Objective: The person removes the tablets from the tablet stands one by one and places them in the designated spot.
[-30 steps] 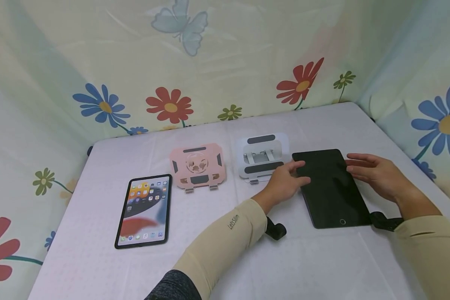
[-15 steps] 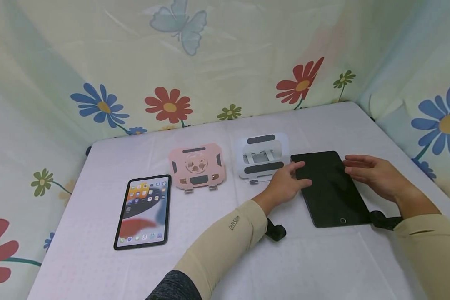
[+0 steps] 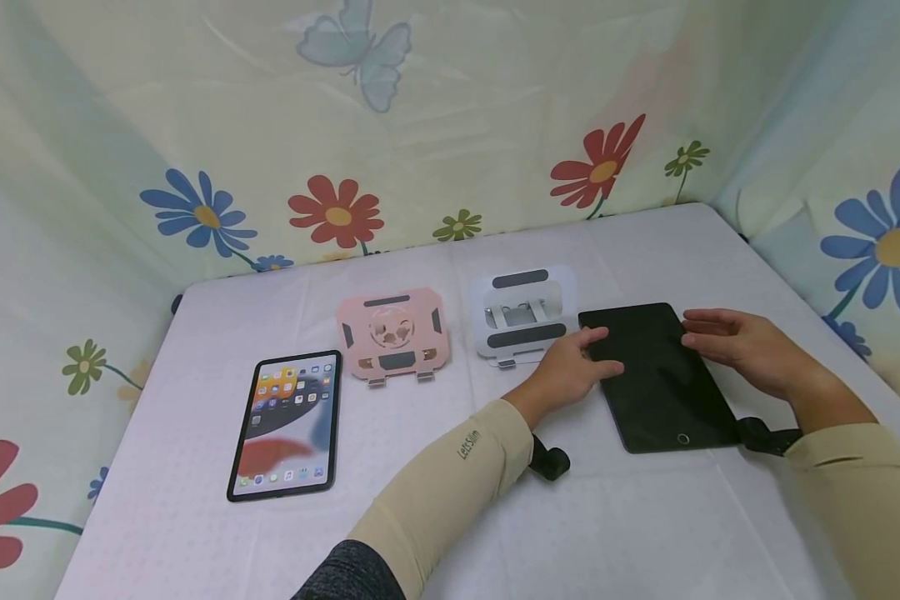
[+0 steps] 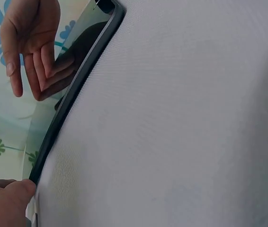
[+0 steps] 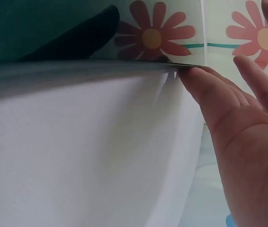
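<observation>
A black tablet (image 3: 663, 379) with a dark screen and a round home button lies on the right of the table. My left hand (image 3: 566, 373) is at its left edge, fingertips against the rim, thumb reaching over the screen. In the left wrist view, fingers (image 4: 11, 196) meet the tablet's dark edge (image 4: 60, 120). On the opposite side, my right hand (image 3: 753, 346) has its extended fingers along the right edge near the far corner. The right wrist view shows those fingertips right at the thin edge, the hand (image 5: 247, 142) holding nothing.
Left of the hands stand a white folding stand (image 3: 527, 317) with grey pads and a pink one (image 3: 394, 333). A second tablet (image 3: 288, 425), its screen lit with app icons, lies at the left. Floral curtains (image 3: 450, 125) border the white-covered table (image 3: 570, 533).
The black tablet has shifted slightly left, its far end most and a little nearer. My right hand has moved slightly left with it, while the left hand stays nearly still.
</observation>
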{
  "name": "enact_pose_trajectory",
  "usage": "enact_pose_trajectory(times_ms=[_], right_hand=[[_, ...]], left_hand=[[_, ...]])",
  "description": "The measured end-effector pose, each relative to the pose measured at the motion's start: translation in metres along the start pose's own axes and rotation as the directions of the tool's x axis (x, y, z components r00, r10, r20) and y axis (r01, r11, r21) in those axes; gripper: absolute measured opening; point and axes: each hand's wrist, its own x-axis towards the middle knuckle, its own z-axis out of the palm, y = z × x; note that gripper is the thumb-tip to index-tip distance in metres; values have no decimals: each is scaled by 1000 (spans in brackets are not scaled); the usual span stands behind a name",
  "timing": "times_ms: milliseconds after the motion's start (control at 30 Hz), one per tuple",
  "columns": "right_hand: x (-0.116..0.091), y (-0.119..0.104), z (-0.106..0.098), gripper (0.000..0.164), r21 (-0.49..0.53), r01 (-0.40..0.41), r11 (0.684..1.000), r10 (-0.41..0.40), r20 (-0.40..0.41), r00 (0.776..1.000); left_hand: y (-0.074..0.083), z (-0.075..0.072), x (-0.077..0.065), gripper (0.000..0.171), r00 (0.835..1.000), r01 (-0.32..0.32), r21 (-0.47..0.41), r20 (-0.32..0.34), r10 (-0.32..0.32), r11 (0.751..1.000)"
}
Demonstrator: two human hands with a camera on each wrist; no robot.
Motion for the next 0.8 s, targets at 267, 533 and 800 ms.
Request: enact_pose_trajectory(times_ms=[267,533,800], right_hand=[[-3,-3,3,77,5,15,1000,-15,10,1000],[-6,-4,4,74,-16,50,999,-49,26,998],[-6,-4,8,73,-5,49,999,-48,32,998]], left_hand=[[1,-1,-1,54,1000,1,-6,10,-1,1000],[-4,-1,0,53,1000,-18,-2,7,18,1000],[-6,-2,-1,52,1000,-25,11,10,25,1000]])
